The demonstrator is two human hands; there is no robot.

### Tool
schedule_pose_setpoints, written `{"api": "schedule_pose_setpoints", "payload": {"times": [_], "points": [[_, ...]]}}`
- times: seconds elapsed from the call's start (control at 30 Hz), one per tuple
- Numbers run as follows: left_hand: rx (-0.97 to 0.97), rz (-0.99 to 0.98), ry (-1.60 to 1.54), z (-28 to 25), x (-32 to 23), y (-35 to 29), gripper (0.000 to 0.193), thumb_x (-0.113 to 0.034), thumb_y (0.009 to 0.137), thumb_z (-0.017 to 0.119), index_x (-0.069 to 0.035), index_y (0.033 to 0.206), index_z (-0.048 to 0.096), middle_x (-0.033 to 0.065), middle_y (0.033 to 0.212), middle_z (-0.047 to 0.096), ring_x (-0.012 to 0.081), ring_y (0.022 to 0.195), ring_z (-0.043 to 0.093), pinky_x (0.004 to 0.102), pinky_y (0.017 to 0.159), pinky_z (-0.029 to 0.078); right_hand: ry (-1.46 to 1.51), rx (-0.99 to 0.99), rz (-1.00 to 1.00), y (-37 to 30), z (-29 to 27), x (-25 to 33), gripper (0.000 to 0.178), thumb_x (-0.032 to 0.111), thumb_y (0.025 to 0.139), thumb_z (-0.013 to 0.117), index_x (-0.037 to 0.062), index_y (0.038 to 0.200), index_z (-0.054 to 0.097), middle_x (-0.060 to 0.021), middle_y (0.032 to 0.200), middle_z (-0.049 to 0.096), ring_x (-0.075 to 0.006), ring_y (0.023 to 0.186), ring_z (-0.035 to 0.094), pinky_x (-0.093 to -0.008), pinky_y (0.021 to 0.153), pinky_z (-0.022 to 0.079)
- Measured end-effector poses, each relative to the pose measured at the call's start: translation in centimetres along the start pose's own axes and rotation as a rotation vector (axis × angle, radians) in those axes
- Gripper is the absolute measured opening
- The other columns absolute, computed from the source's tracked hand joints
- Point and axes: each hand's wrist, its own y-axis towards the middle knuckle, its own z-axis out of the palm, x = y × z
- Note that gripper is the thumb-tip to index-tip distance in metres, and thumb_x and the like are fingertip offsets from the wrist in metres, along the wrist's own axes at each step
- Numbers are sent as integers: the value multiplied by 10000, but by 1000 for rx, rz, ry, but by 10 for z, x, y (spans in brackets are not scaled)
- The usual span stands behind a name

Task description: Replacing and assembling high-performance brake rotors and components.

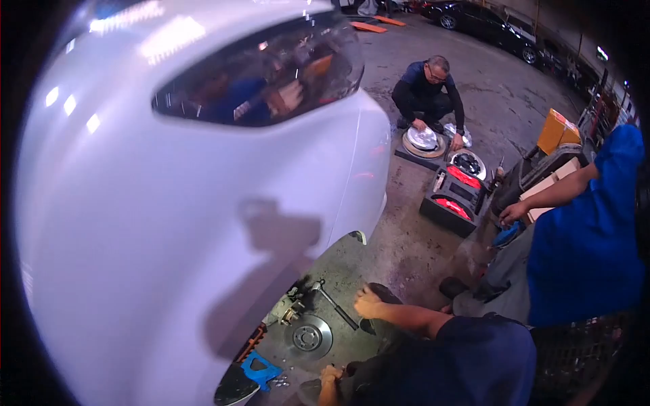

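My right hand reaches left from the dark blue sleeve, its fingers curled beside a dark shape that may be my knee. Lower down, my left hand is closed; whatever it may hold is hidden. Between my hands and the white car, a brake disc lies flat on the floor. A long-handled ratchet wrench lies above the disc, close to my right hand. The wheel hub with its studs shows under the fender. Small metal pieces lie beside a blue object.
A person squats beyond, hands on round disc-like parts. A black foam-lined case holds red parts. Another person in blue is close on my right, near an orange box. A dark car stands far back.
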Motion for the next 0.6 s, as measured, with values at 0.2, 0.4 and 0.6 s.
{"api": "schedule_pose_setpoints", "payload": {"times": [0.2, 0.4, 0.6], "points": [[-131, 181, -372, 1, 14, -78, 698, -559, 810, 666, 7, 1217, 630, 259, 1205, 632, 390, 1170, 591, 454, 983, 468, 668, -242, 208, -110, 45, 0, 729, 524, 827, 628, 56, 1374, 510, -223, 1462, 419, -418, 1364, 377, -523, 1100, 349], [-59, 359, -737, -4, 16, -198, 702, -599, 884, 591, 27, 1200, 629, 240, 1140, 668, 345, 1132, 625, 410, 969, 469, 946, 96, 315, -237, 26, 0, 789, 607, 856, 572, -21, 1333, 534, -258, 1356, 528, -378, 1272, 507, -424, 1086, 389], [171, 11, -1118, -10, -5, -218, 731, -606, 923, 534, 51, 1236, 607, 210, 1213, 649, 292, 1153, 605, 383, 974, 454, 1193, -23, 594, -313, 41, -28, 809, 656, 876, 524, 3, 1353, 525, -254, 1321, 561, -391, 1270, 505, -443, 1073, 390]]}}
